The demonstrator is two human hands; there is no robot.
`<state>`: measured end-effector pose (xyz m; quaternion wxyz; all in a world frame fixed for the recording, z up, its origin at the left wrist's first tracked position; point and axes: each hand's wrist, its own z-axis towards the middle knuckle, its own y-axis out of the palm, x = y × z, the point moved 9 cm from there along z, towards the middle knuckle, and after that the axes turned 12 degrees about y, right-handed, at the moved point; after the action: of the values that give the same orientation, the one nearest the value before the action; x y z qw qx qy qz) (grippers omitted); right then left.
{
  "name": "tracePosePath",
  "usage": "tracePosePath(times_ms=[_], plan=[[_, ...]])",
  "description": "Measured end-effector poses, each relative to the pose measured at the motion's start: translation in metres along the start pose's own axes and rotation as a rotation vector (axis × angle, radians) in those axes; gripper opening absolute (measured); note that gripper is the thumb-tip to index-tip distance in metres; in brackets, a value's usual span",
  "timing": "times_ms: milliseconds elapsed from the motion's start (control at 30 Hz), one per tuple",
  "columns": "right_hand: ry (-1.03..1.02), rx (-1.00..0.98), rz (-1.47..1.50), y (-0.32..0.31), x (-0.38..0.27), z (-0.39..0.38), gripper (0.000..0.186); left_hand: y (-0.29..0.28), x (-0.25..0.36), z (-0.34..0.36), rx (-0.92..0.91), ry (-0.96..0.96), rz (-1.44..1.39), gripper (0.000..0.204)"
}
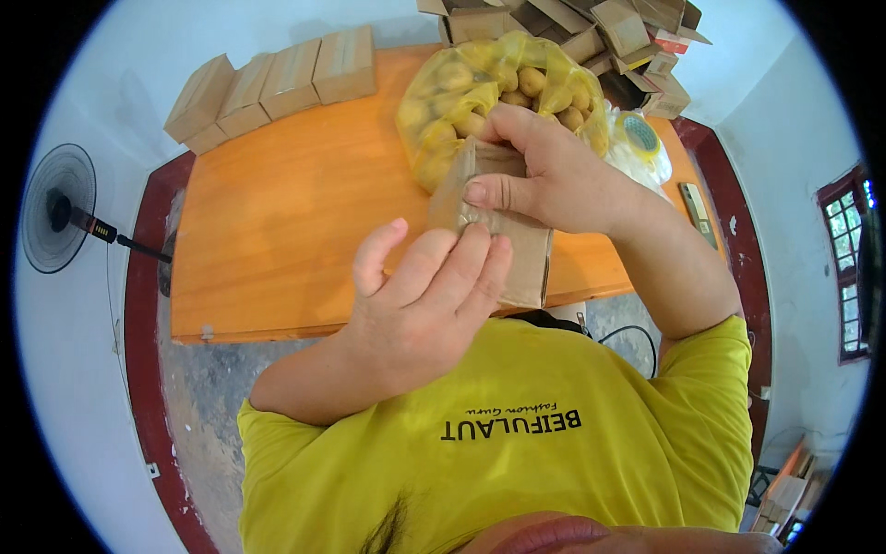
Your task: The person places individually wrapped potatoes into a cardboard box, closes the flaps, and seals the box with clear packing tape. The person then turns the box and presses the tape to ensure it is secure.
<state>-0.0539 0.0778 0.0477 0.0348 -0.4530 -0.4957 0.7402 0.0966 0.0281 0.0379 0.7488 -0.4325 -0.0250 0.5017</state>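
Note:
A small brown cardboard box is held tilted above the near edge of the table. My right hand grips its upper end, with the thumb across the near side and the fingers over the top. Clear tape sticks out loosely from the box's left side. Against that taped side rest the fingertips of my left hand, three fingers close together and another digit standing apart. Its fingers are stretched out and do not wrap round the box. What lies inside the box cannot be seen.
Behind the box, a yellow mesh bag of potatoes sits on the orange table. Several cardboard boxes line the back left. Opened cartons pile up at the back right, near a tape roll. A fan stands left.

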Motion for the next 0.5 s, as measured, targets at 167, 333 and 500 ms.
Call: tracePosePath(times_ms=[167, 333, 500], plan=[[0.081, -0.037, 0.138, 0.001, 0.01, 0.008, 0.029, 0.002, -0.004, 0.0, 0.003, -0.032, -0.043, 0.051], [0.17, -0.175, 0.219, 0.003, 0.011, 0.005, 0.027, 0.001, -0.006, -0.001, 0.012, -0.059, -0.084, 0.054], [-0.089, -0.044, 0.164, -0.007, 0.005, -0.001, 0.034, -0.001, -0.006, 0.0, 0.029, -0.045, -0.097, 0.053]])
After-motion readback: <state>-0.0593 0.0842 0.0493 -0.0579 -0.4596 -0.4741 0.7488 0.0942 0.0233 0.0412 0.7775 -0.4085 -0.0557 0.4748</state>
